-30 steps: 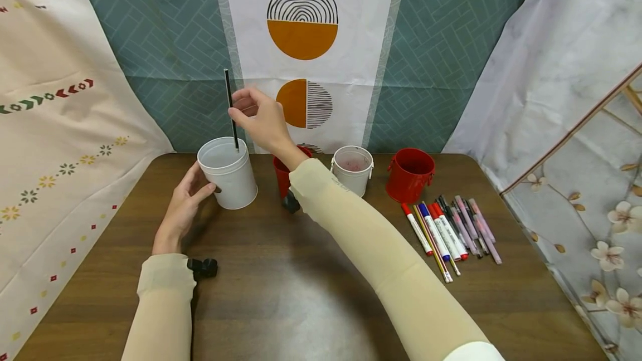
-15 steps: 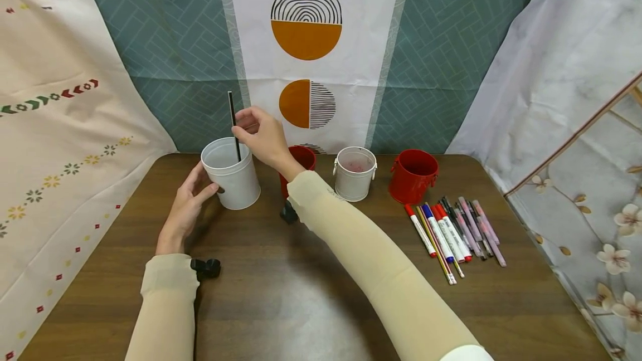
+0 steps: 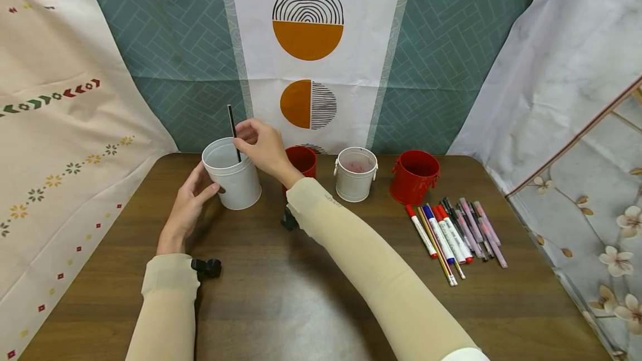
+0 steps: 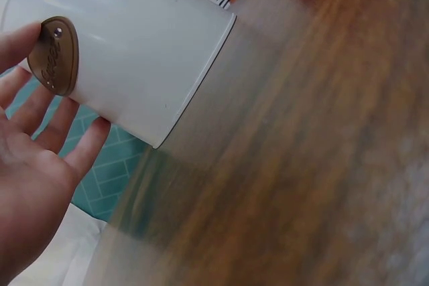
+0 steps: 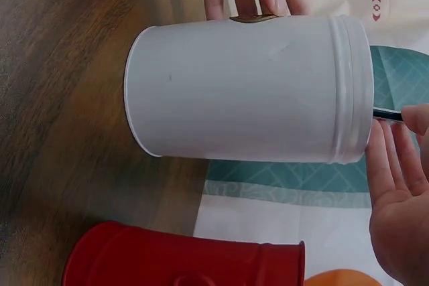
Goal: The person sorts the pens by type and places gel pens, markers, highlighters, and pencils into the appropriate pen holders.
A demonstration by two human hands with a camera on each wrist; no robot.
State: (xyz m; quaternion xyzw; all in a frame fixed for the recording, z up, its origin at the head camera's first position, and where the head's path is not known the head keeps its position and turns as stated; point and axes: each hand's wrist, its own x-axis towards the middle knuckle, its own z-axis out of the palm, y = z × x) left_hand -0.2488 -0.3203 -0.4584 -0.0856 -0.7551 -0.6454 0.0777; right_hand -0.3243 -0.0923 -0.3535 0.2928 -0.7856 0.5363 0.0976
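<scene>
A tall white bucket (image 3: 233, 188) stands upright at the back left of the table. My left hand (image 3: 184, 208) holds its left side, thumb by a brown label (image 4: 55, 58) and fingers spread along the wall. Over the bucket's mouth, my right hand (image 3: 266, 146) pinches a slim black pencil (image 3: 231, 118) between thumb and fingers. The pencil stands nearly upright, its lower part inside the bucket against the right side. Its lower end is hidden by the bucket wall, and the right fingers touch or nearly touch the rim in the right wrist view.
A red bucket (image 3: 302, 161), partly behind my right forearm, stands beside the white one. Further right are a small white bucket (image 3: 355, 180) and another red bucket (image 3: 412, 183). Several markers (image 3: 443, 233), pencils and pens lie in a row at the right. A cloth hangs behind.
My right hand has moved down, lowering the black pencil deeper into the white bucket. The left hand keeps its hold on the bucket. The head view has shifted slightly.
</scene>
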